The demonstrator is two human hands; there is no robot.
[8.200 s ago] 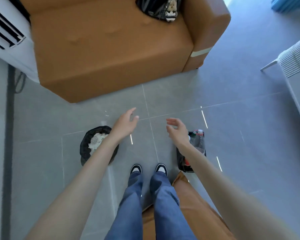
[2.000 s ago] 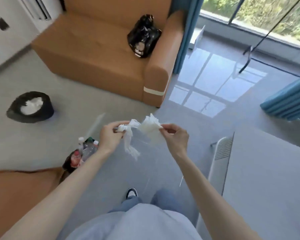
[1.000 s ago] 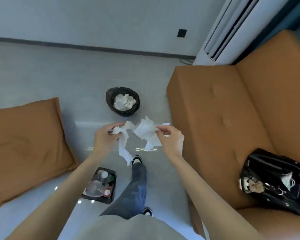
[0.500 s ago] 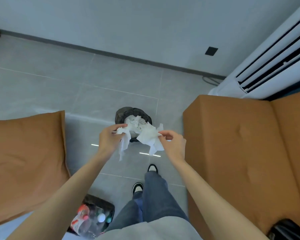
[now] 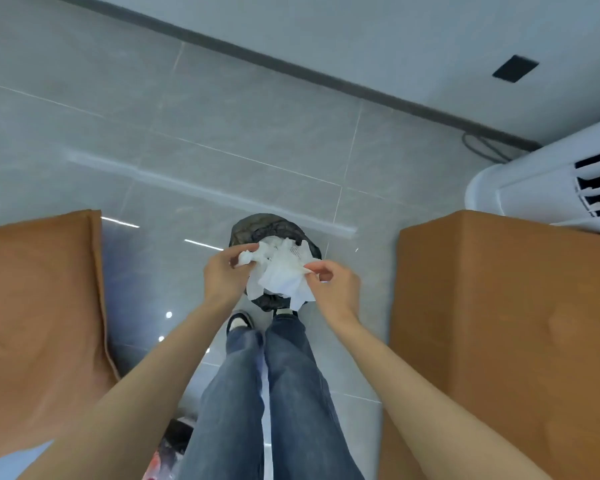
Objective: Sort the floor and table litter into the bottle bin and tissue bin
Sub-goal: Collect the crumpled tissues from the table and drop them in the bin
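Both hands hover directly over the black tissue bin [image 5: 253, 226] on the grey floor [image 5: 222, 133]; the left hand [image 5: 224, 273] and right hand [image 5: 333, 287] each pinch an edge of crumpled white tissue [image 5: 279, 273] between them; brown cushions [image 5: 39, 317] flank the person's jeans [image 5: 278, 393].

Head camera looks steeply down, close over the floor [image 5: 257, 126].

No legible text, label, brand, number or sign found. The red label [image 5: 153, 467] on the bottles at the bottom edge is too blurred to read. All other surfaces carry no markings.
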